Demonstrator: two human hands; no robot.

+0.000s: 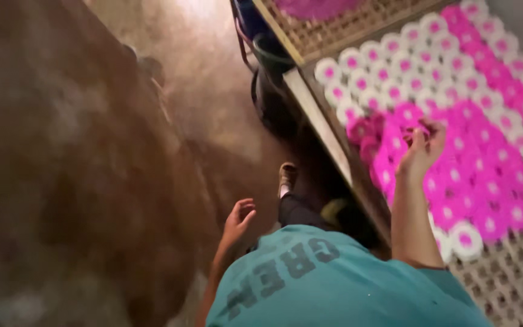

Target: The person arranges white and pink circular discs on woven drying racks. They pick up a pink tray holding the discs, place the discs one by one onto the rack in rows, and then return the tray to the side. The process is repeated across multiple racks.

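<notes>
The right hand (pixel 422 148) pinched a bright pink thread spool (pixel 408 115) among many packed on the slatted wooden table (pixel 322 130). The left hand (pixel 238 221) hung loosely curled and empty, well apart, over the brown floor (pixel 92 151).

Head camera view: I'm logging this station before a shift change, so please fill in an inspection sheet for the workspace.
Surface: a lattice tray with a pale wooden rim, bare grid at the near corner; a second tray lies beyond.
Job's things: rows of round pieces, white-rimmed ones with pink centres, and solid pink ones packed beside them.
Clutter: dark container-like shapes by the tray's edge, too blurred to identify.
Grippers: right hand on the pink pieces, fingers curled; left hand hangs free over the floor, holding nothing.
Cables: nothing seen.
Surroundings: brown floor, one shoe, teal shirt.
</notes>
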